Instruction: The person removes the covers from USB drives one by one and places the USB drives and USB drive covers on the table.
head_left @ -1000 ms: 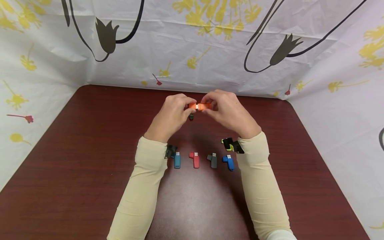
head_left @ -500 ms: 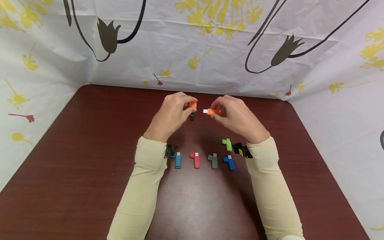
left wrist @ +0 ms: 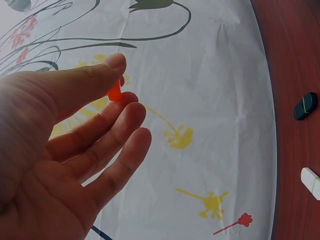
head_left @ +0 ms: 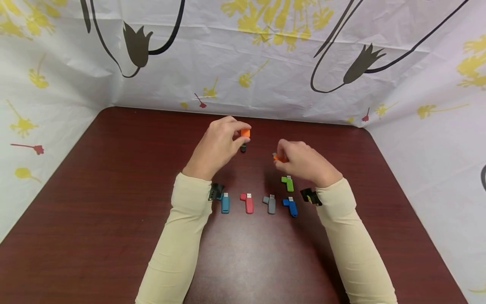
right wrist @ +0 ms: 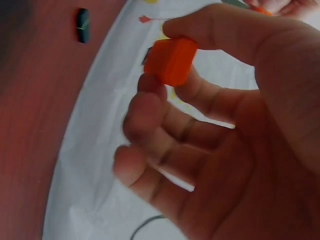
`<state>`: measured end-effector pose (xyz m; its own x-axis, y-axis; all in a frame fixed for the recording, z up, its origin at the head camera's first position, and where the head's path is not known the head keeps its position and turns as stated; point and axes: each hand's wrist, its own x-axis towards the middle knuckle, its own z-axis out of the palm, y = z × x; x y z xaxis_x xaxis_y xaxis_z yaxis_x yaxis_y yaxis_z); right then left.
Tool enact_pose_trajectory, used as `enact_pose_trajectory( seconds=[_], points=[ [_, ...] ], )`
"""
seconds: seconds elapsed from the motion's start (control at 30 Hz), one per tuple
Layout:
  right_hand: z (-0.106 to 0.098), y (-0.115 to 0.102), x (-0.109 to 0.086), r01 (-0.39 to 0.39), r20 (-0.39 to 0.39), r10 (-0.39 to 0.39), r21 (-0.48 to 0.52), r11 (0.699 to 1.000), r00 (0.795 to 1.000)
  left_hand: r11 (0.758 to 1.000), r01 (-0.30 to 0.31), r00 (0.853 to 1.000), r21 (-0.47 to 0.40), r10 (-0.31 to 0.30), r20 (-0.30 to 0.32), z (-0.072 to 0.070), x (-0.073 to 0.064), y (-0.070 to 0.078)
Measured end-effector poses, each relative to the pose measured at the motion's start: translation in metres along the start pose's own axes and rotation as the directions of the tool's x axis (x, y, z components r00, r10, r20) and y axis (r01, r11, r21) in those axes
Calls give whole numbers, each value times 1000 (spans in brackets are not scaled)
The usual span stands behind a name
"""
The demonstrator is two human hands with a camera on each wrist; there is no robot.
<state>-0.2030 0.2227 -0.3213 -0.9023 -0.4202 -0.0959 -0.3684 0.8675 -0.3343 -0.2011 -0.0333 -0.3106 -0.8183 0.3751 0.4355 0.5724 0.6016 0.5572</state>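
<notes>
My left hand [head_left: 217,145] pinches a small orange USB stick cap [head_left: 245,133] between thumb and index finger, above the back of the table. To the right and lower, my right hand [head_left: 303,160] holds the orange USB stick [right wrist: 172,61], its metal plug just showing past the fingers. Cap and stick are apart. A black USB stick [head_left: 243,147] lies just beyond my left fingertips, partly hidden in the head view. A white USB stick [left wrist: 311,183] shows near it in the left wrist view. Nearest my right hand on the table is a green USB stick [head_left: 290,184].
Uncapped USB sticks lie in a row nearer me: teal [head_left: 225,203], red [head_left: 249,204], grey [head_left: 271,204] and blue [head_left: 292,207], each with its cap beside it. The dark red table [head_left: 114,190] ends at a patterned white sheet [head_left: 182,71] behind and at both sides.
The orange stick and its cap have come apart. My right hand has moved right and toward me with the stick and turned it, while the left hand stays nearly still, pinching the cap.
</notes>
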Motion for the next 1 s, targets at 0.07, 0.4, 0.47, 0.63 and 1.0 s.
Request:
enact_pose_trajectory(
  seconds=[0.07, 0.4, 0.47, 0.63, 1.0],
  points=[
    [5, 1, 2, -1, 63, 1, -4, 1000, 998, 1000, 1, 1000, 0, -1, 1, 0, 0, 0],
    [35, -2, 16, -40, 301, 62, -78, 996, 952, 1000, 6, 1000, 0, -6, 10, 0, -1, 3],
    [40, -4, 19, -59, 328, 85, -89, 994, 941, 1000, 5, 1000, -2, -5, 11, 1, -1, 3],
    [48, -9, 22, -114, 338, 145, -111, 987, 930, 1000, 0, 1000, -6, 0, 14, 1, 0, 2],
    [52, -15, 23, -168, 304, 198, -123, 978, 932, 1000, 15, 999, -10, -14, 36, 2, 0, 3]
  ],
)
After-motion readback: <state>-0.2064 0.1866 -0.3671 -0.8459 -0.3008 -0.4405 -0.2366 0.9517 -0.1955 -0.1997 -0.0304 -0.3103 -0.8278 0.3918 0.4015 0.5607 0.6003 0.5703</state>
